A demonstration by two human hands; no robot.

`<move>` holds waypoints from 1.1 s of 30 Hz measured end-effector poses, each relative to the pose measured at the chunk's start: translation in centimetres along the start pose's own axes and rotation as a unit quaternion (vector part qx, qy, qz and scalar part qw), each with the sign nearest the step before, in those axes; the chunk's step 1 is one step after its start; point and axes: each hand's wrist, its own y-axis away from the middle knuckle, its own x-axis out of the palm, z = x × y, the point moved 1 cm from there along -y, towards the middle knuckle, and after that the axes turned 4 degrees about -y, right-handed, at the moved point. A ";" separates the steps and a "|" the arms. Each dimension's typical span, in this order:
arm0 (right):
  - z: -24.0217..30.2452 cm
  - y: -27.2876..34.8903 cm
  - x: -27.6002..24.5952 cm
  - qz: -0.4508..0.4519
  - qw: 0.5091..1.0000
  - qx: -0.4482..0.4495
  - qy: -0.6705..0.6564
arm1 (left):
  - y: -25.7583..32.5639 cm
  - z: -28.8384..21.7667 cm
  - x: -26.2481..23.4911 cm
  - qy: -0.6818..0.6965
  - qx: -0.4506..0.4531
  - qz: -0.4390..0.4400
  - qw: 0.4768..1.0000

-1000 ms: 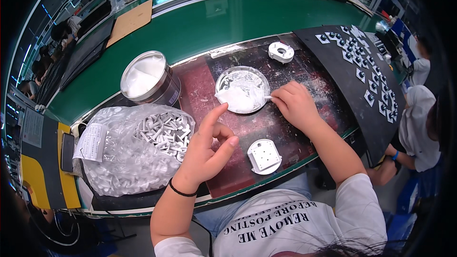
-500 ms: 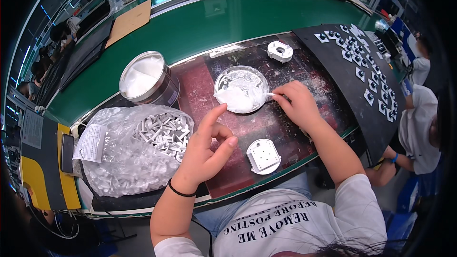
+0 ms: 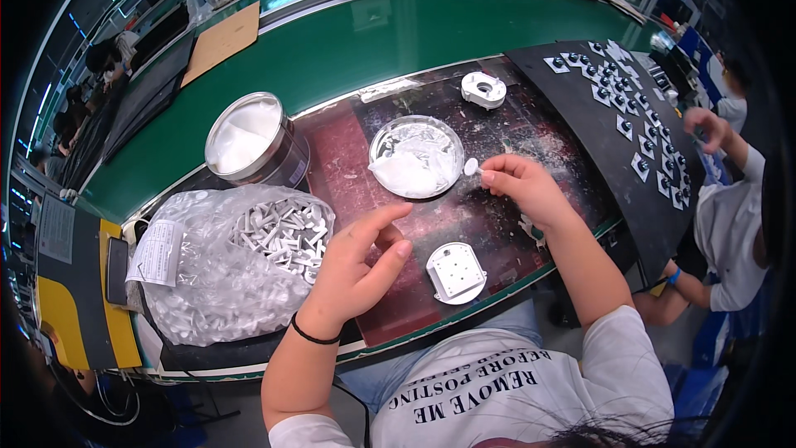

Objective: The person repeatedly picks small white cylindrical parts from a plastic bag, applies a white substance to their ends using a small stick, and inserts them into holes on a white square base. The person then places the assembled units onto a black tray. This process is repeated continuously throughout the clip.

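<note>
Item: one white pin (image 3: 471, 167) with a round, flat head, just beyond the right rim of the shallow round dish; head toward the dish, stem in the grasp of the right hand (image 3: 522, 186), whose thumb and forefinger are pinched narrow on it.

Left hand (image 3: 356, 265): near the dish on its near left side, thumb and forefinger parted, nothing between them; dark band on the wrist.

Round dish (image 3: 457, 143): clear or silvery, containing white paste (image 3: 412, 172), some of it up to the left rim.

White plate (image 3: 458, 274): with small holes, near side of the dark red and black tabletop (image 3: 398, 307).

White ring-shaped part (image 3: 483, 90): far side, right of the dish.

Metal tin (image 3: 292, 158): far left, lid off, white contents visible.

Clear plastic bag (image 3: 199, 315): near left, open, filled with similar white pins (image 3: 286, 232); printed sheet (image 3: 157, 254) on its left part.

Black board (image 3: 572, 141): right, bearing rows of small white squares with dark centres (image 3: 625, 127).

Co-worker's hand (image 3: 707, 126): far right, beyond the board.
</note>
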 end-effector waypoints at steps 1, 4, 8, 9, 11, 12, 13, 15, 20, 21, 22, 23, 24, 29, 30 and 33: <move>-0.2 0.4 0.1 0.007 0.999 0.008 -0.032 | 0.0 -0.1 0.0 -0.003 0.002 0.000 1.000; -0.7 1.1 0.6 0.042 0.994 0.037 -0.098 | 0.0 -0.2 -0.2 -0.026 -0.009 0.018 0.999; -0.9 2.4 1.6 0.060 0.985 0.034 -0.161 | -0.1 -0.3 0.3 -0.013 -0.012 0.052 0.998; -1.2 2.6 1.9 0.060 0.984 0.023 -0.166 | -0.1 -0.3 0.4 -0.020 -0.008 0.050 0.999; -1.6 2.9 2.1 0.078 0.980 0.008 -0.181 | -0.1 -0.4 0.7 -0.032 0.003 0.047 0.998; -1.7 3.0 2.2 0.086 0.978 0.001 -0.189 | -0.1 -0.4 0.7 -0.041 0.004 0.043 0.998; -1.9 3.1 2.3 0.082 0.976 0.009 -0.199 | -0.1 -0.3 0.7 -0.050 0.005 0.039 0.998; -2.1 3.1 2.5 0.076 0.972 0.024 -0.221 | -0.2 -0.4 0.6 -0.071 0.014 0.042 0.996; -2.2 3.5 2.6 0.052 0.969 0.048 -0.236 | -0.3 -0.6 0.6 -0.091 0.027 0.055 0.994; -2.4 3.5 2.5 0.050 0.971 0.052 -0.228 | -0.4 -0.5 0.5 -0.099 0.027 0.068 0.992; -2.2 3.6 2.5 0.050 0.978 0.039 -0.199 | -0.4 -0.4 0.4 -0.106 0.027 0.080 0.991; -2.0 3.6 2.7 0.052 0.984 0.028 -0.170 | -0.3 -0.3 0.3 -0.114 0.025 0.091 0.989; -1.7 3.7 3.0 0.054 0.988 0.017 -0.140 | -0.2 -0.4 0.5 -0.117 0.029 0.083 0.989; -1.6 4.5 4.5 0.108 0.990 0.012 -0.085 | 0.5 0.1 2.3 -0.187 0.067 0.084 0.976; -1.7 4.5 4.5 0.118 0.991 0.020 -0.053 | 0.6 0.1 2.7 -0.200 0.073 0.078 0.974; -1.8 4.6 4.6 0.123 0.988 -0.073 0.060 | 0.9 0.8 3.4 -0.167 0.058 0.104 0.979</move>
